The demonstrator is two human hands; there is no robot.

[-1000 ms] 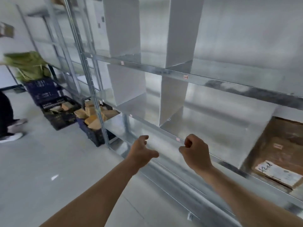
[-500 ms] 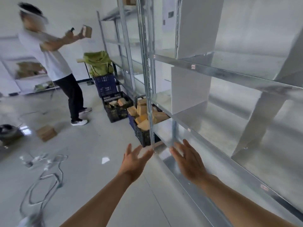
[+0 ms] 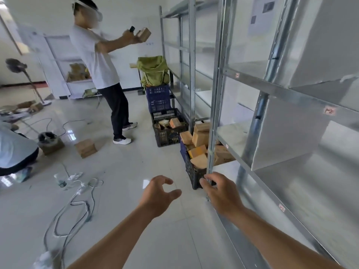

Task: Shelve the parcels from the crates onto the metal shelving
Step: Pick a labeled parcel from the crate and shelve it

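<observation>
In the head view the nearest crate (image 3: 194, 171), heaped with brown parcels (image 3: 198, 152), sits on the floor tight against the upright post (image 3: 211, 133) of the metal shelving (image 3: 291, 94), so a reach from here could knock the loosely stacked top parcels off or catch a wrist on the post. Both arms stretch forward, empty: the left hand (image 3: 158, 193) has loosely curled, spread fingers holding nothing, and the right hand (image 3: 219, 191) hangs relaxed just before the post, short of the crate.

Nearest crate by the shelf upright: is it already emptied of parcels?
No: the nearest crate still holds several brown parcels, stacked above its rim beside the metal shelving.
</observation>
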